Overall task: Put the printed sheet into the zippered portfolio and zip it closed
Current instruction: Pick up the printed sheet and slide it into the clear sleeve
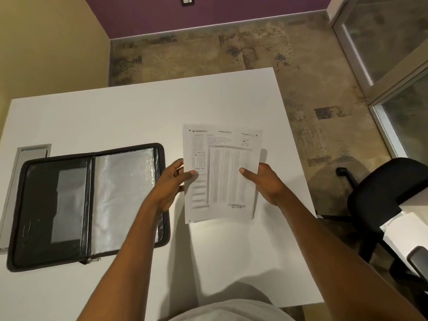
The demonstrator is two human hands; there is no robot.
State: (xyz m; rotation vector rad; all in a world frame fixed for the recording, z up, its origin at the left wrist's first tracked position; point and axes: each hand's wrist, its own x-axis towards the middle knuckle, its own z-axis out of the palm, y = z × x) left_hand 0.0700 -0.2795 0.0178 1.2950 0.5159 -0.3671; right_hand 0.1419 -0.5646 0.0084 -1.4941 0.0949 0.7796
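The printed sheet is held up above the white table, right of centre, its print facing me. My left hand grips its left edge, thumb on the front. My right hand grips its right edge the same way. The black zippered portfolio lies open flat on the table to the left of the sheet. Its left half shows a dark pocket with a clear window, its right half shows shiny clear sleeves. The zipper pull rests at the near edge by the spine.
A grey cable hatch sits in the table at the far left, behind the portfolio. A black office chair stands on the carpet to the right, next to another white surface. A glass door is at the far right.
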